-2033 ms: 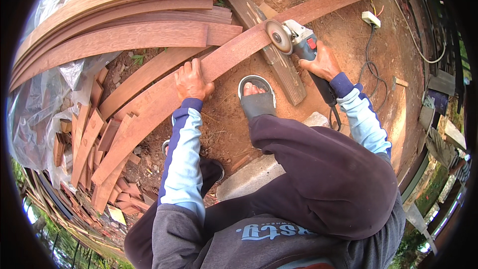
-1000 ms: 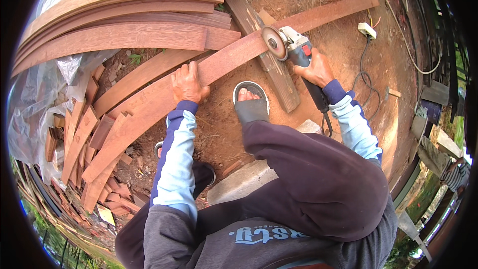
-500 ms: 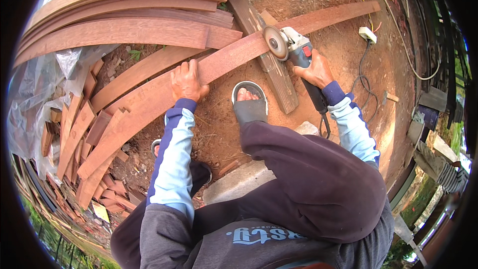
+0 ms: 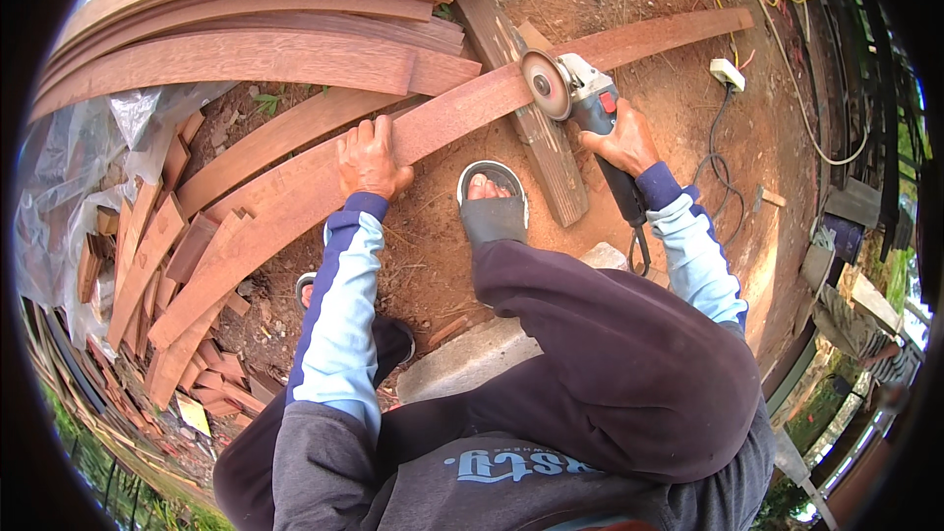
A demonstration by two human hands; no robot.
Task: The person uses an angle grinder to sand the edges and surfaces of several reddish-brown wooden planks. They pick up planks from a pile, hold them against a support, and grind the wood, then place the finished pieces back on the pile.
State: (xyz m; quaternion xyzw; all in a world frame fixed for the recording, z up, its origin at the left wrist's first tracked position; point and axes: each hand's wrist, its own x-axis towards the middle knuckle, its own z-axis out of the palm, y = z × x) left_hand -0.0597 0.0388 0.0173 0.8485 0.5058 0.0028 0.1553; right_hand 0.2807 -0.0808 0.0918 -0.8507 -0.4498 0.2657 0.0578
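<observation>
A long reddish wooden plank [image 4: 462, 116] runs slantwise from the lower left to the upper right, resting across a weathered timber beam [image 4: 551, 167]. My left hand [image 4: 369, 159] grips the plank's near edge, fingers curled over its top. In my right hand [image 4: 626, 141] is an angle grinder [image 4: 594, 108], held round its grey and dark body near the red switch. The grinder's disc [image 4: 545, 85] stands at the near edge of the plank, over the beam. Whether the disc touches the wood I cannot tell.
Stacked planks [image 4: 246, 59] lie at the upper left, beside clear plastic sheeting [image 4: 69, 197]. Wood offcuts [image 4: 147, 265] are heaped at the left. A white power socket [image 4: 728, 74] with a dark cord lies at the right. My sandalled foot [image 4: 492, 197] is near the beam; a concrete block [image 4: 472, 359] lies beneath my leg.
Almost nothing differs. Both hands, the plank and the grinder keep their places; the whole view has shifted very slightly.
</observation>
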